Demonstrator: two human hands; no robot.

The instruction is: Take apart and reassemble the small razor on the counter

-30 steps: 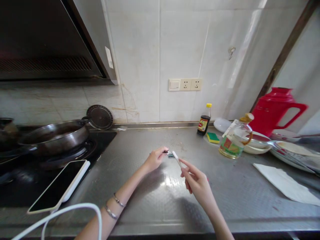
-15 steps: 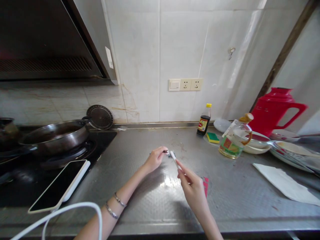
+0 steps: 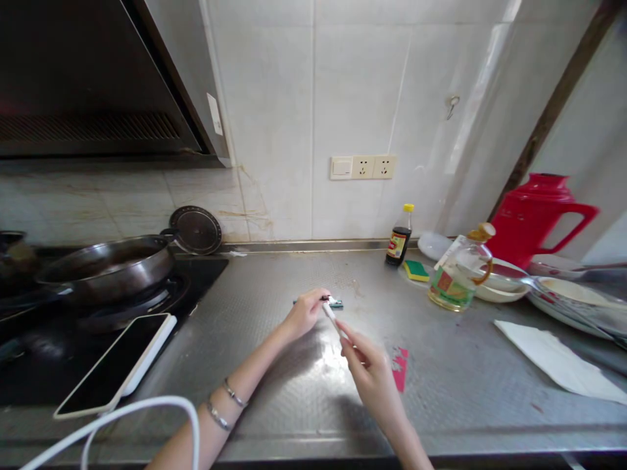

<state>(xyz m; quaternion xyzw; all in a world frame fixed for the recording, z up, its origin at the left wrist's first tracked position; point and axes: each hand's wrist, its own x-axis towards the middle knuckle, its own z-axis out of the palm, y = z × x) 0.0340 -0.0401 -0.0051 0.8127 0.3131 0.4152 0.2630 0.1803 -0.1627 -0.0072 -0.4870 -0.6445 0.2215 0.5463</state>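
Observation:
My right hand (image 3: 373,369) is closed round a slim white pen-like stick (image 3: 333,316), held at a slant with its far end by my left fingertips. My left hand (image 3: 307,313) rests low over the steel counter, fingers pressed together. A small dark bit shows at its fingertips; its kind is too small to make out. Partly under the left hand lies a narrow dark-green strip (image 3: 336,304) with whitish marks. A pink rectangular piece (image 3: 400,370) with a pale, ragged pattern lies to the right of my right hand.
On the left, a phone (image 3: 115,365) with a white cable (image 3: 147,403) lies partly over the stove, near a steel pan (image 3: 115,271). Behind right stand a soy sauce bottle (image 3: 399,238), a sponge (image 3: 416,270), a glass jug (image 3: 455,281), bowls and a red thermos (image 3: 533,215).
My right hand has shifted slightly left, bringing the white stick's end closer to my left fingertips. More of the green strip and the pink piece now shows. My left hand is nearly still.

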